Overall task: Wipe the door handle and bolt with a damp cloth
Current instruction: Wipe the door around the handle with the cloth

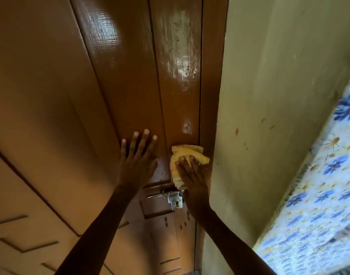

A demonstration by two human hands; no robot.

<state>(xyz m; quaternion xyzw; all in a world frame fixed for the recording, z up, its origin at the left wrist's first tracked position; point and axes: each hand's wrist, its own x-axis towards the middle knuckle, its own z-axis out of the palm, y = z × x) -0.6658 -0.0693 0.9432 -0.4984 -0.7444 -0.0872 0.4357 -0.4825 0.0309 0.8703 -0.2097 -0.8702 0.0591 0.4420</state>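
Observation:
A glossy brown wooden door [114,80] fills the left and middle of the head view. My right hand [192,175] presses a yellow cloth [187,153] flat against the door's right stile, just above the bolt. The silver bolt [166,195] with its latch plate sits below the cloth, partly hidden by my right wrist. My left hand [137,159] lies flat on the door panel with fingers spread, to the left of the cloth, holding nothing. No separate door handle is visible.
The brown door frame [211,96] runs down beside the cloth, and a pale yellow-green wall [269,96] stands to its right. A blue and white flowered fabric [318,205] hangs at the far right. Wet streaks shine on the door above the cloth.

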